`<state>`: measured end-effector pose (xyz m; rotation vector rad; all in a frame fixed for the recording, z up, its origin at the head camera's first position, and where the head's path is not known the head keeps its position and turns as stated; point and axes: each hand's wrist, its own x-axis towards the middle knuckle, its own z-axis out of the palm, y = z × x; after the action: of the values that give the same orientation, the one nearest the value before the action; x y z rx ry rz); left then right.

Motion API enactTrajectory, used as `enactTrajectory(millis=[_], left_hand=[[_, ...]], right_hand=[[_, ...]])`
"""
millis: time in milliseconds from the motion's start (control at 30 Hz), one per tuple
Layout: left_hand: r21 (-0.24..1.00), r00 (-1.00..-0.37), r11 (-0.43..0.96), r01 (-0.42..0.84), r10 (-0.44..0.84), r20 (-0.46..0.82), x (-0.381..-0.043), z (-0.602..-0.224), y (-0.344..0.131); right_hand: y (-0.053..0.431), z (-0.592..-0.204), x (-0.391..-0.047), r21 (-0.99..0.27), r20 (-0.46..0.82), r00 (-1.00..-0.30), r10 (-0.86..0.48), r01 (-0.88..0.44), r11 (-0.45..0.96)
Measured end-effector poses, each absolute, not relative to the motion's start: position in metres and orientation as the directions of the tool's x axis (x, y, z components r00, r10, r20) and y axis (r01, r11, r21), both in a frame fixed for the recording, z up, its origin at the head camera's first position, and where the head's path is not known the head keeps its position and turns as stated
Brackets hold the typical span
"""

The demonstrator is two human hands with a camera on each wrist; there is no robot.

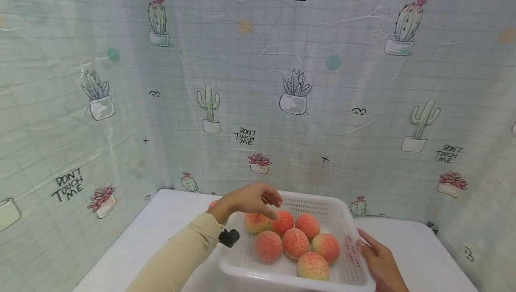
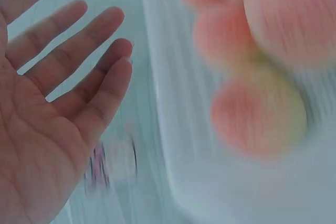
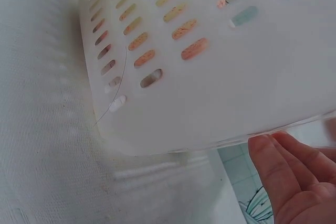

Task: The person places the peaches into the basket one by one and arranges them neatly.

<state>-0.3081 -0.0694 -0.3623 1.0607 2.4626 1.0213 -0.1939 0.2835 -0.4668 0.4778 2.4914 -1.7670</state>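
Observation:
A white plastic basket (image 1: 258,275) with slotted walls holds several red-and-yellow peaches (image 1: 296,243). My left hand (image 1: 251,199) hovers over the basket's back left part, above the peaches, with nothing in it. In the left wrist view its palm (image 2: 37,135) faces the camera and the fingers are loosely extended, beside the basket's edge. At the basket's right side, my right hand (image 1: 380,260) pinches the rim. The right wrist view has its fingertips (image 3: 262,145) right at that rim, below the slotted wall (image 3: 220,93).
Another peach (image 1: 212,203) shows behind the left forearm, left of the basket. The white table (image 1: 177,211) extends to both sides. A cactus-print curtain (image 1: 258,81) closes off the back and sides. A black wrist device (image 1: 229,238) sits on the left wrist.

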Motion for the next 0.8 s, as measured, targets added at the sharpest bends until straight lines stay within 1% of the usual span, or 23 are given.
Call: enactTrajectory(millis=[200,300,400,567,800], left_hand=[[0.733,-0.810,0.510,0.450,0.578,0.095,-0.326,-0.374,-0.142],[0.730,-0.875,0.559,0.394,0.471,0.111,-0.334,-0.391,-0.173],[0.718,-0.921,0.608,0.339,0.369,0.123,-0.337,-0.412,-0.196],[0.730,-0.957,0.629,0.269,0.257,0.131,-0.336,-0.451,-0.210],[0.761,-0.983,0.624,0.177,0.079,0.164,-0.337,-0.493,-0.204]], right_hand=[[0.289,-0.467,-0.195,-0.903,-0.215,-0.948,0.235,0.285,0.323],[0.290,-0.467,-0.196,-0.898,-0.218,-0.946,0.240,0.291,0.331],[0.289,-0.467,-0.195,-0.894,-0.225,-0.943,0.245,0.300,0.332],[0.289,-0.467,-0.195,-0.894,-0.226,-0.945,0.237,0.298,0.334],[0.285,-0.466,-0.197,-0.896,-0.215,-0.948,0.235,0.288,0.340]])
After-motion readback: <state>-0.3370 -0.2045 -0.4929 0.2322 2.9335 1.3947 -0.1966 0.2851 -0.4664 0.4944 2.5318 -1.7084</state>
